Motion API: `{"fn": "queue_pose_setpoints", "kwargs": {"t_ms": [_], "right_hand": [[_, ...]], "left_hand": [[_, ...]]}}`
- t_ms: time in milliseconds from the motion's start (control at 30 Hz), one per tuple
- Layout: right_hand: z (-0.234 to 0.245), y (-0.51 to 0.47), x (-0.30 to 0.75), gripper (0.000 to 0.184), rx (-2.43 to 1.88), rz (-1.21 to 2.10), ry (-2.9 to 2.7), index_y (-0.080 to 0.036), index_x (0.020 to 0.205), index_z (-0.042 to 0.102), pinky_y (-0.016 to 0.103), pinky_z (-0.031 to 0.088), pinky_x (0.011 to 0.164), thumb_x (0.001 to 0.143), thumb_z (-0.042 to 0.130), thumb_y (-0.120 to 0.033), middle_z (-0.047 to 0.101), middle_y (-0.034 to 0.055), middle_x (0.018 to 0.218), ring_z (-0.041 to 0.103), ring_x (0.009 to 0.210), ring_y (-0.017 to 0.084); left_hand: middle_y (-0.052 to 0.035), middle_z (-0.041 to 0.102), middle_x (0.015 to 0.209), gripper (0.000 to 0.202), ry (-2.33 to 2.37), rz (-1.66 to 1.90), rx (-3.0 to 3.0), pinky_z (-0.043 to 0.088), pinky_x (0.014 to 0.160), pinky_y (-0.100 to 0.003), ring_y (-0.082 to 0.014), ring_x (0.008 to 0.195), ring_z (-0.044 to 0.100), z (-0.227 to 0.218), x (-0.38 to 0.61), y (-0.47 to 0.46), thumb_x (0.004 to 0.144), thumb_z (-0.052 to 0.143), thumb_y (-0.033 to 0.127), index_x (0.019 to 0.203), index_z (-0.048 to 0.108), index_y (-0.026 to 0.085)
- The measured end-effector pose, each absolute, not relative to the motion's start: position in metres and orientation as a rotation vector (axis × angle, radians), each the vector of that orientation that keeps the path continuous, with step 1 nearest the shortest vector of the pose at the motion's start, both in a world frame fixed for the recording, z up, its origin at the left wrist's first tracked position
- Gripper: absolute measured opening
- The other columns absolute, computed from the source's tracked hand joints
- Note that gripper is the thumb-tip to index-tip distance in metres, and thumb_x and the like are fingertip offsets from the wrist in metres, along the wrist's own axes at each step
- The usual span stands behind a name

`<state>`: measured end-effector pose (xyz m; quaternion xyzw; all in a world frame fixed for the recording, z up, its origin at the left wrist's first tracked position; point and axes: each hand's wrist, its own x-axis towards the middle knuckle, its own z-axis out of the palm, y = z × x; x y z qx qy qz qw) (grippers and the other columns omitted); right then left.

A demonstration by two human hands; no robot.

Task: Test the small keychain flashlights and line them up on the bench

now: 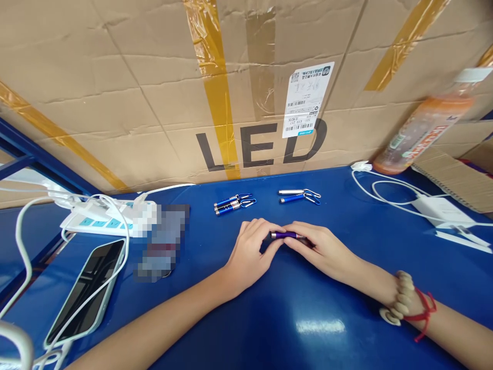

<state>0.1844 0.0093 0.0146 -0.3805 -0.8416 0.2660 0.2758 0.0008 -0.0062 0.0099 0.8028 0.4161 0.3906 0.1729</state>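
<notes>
A small purple keychain flashlight (284, 235) with a silver tip is held level just above the blue table (239, 329), between my two hands. My left hand (252, 249) pinches it near the silver end with thumb and forefinger. The fingers of my right hand (321, 246) are closed round its other end and hide that part. Beyond my left hand lie two blue keychain flashlights (228, 207) with clips, side by side. Past my right hand rest a silver keychain flashlight (290, 192) and another blue one (291, 199), also with clips.
A large cardboard box (154, 103) marked LED stands along the back. To the left are a phone (87, 293), a white power strip (100, 221) with cables, and a blurred dark object (165, 241). A drink bottle (427, 128) leans at back right, near a white charger (442, 209).
</notes>
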Motion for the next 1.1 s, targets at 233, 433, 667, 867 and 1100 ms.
{"fn": "queue_pose_setpoints", "kwargs": {"t_ms": [233, 433, 667, 867, 1100], "right_hand": [[0.0128, 0.0127, 0.1834, 0.025, -0.999, 0.724, -2.175, -0.019, 0.092, 0.068, 0.022, 0.044, 0.059, 0.087, 0.054, -0.039, 0.064, 0.0026, 0.080, 0.057, 0.065, 0.011], [0.0106, 0.0109, 0.1821, 0.025, -1.018, 0.704, -2.158, -0.021, 0.091, 0.070, 0.022, 0.046, 0.058, 0.087, 0.054, -0.039, 0.065, 0.0030, 0.080, 0.059, 0.067, 0.012], [0.0113, 0.0103, 0.1800, 0.021, -1.008, 0.713, -2.137, -0.020, 0.089, 0.070, 0.021, 0.045, 0.058, 0.086, 0.056, -0.036, 0.065, 0.0026, 0.080, 0.058, 0.064, 0.011], [0.0113, 0.0099, 0.1821, 0.022, -1.021, 0.688, -2.108, -0.022, 0.092, 0.071, 0.021, 0.046, 0.057, 0.086, 0.056, -0.037, 0.065, 0.0027, 0.079, 0.057, 0.061, 0.011], [0.0140, 0.0103, 0.1809, 0.026, -1.017, 0.681, -2.098, -0.019, 0.093, 0.071, 0.020, 0.043, 0.051, 0.087, 0.053, -0.038, 0.063, 0.0032, 0.074, 0.052, 0.054, 0.009]], "left_hand": [[-0.0068, 0.053, 0.105, 0.027, 1.039, 1.132, 1.927, 0.036, 0.085, -0.030, -0.0164, 0.098, 0.049, 0.0140, -0.0056, -0.0068, 0.092, 0.038, 0.031, 0.114, 0.045, 0.017], [-0.0081, 0.052, 0.105, 0.031, 1.028, 1.145, 1.762, 0.036, 0.087, -0.030, -0.0174, 0.098, 0.049, 0.0126, -0.0075, -0.0020, 0.094, 0.029, 0.035, 0.111, 0.046, 0.016], [-0.0074, 0.053, 0.105, 0.034, 1.050, 1.109, 1.787, 0.035, 0.089, -0.031, -0.0181, 0.100, 0.048, 0.0122, -0.0074, -0.0033, 0.095, 0.025, 0.038, 0.111, 0.047, 0.018], [-0.0077, 0.053, 0.106, 0.039, 1.044, 1.090, 1.865, 0.035, 0.090, -0.031, -0.0190, 0.101, 0.048, 0.0117, -0.0085, -0.0043, 0.096, 0.021, 0.043, 0.111, 0.047, 0.018], [-0.0064, 0.052, 0.105, 0.032, 1.040, 1.098, 1.844, 0.033, 0.091, -0.032, -0.0182, 0.101, 0.047, 0.0125, -0.0070, -0.0048, 0.096, 0.024, 0.035, 0.109, 0.047, 0.019]]}}
